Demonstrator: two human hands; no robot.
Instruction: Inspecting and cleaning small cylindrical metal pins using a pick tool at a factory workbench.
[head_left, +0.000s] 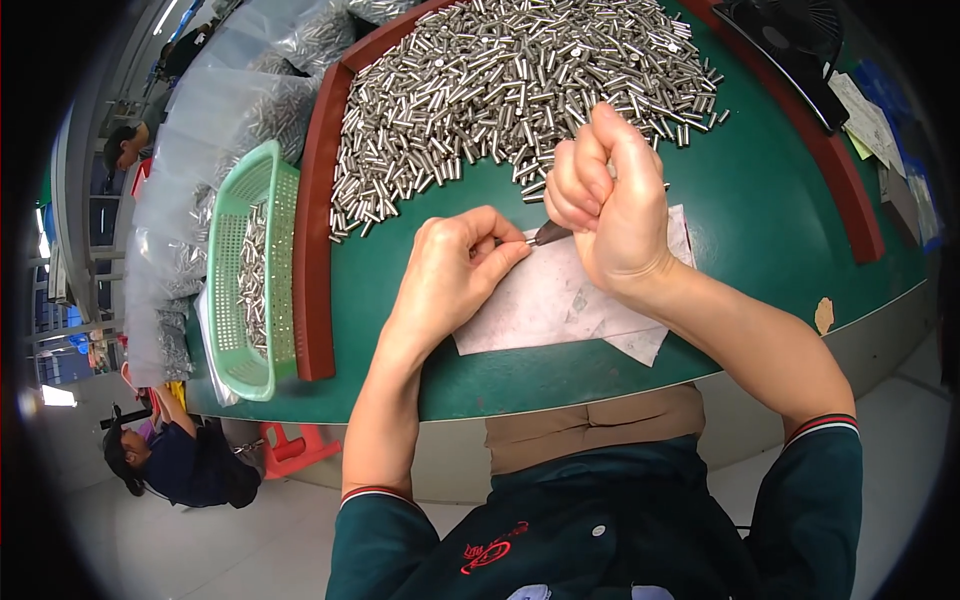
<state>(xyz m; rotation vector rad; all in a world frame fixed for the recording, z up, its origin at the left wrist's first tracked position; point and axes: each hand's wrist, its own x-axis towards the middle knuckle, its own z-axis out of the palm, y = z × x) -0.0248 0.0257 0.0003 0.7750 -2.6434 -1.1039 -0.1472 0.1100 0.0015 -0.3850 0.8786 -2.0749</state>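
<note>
My left hand [445, 265] pinches a small metal pin [531, 242] between thumb and fingertips, just above a stained whitish cloth [545, 312]. My right hand [615, 205] is closed in a fist, thumb up, around a dark pointed tool [551, 233]. Only the tool's lower end shows below the fist, and its kind is hidden by the fingers. Its tip meets or comes very close to the pin; I cannot tell which. Beyond both hands spreads a large heap of shiny cylindrical metal pins [500, 95] on the green tabletop [440, 375].
Red-brown rails [316, 250] border the heap. Left of them, a green plastic basket [225, 290] holds more pins, beside clear bags [165, 240] of metal parts. A black fan [790, 40] and papers [866, 115] lie far right. Another person [185, 460] works at the left.
</note>
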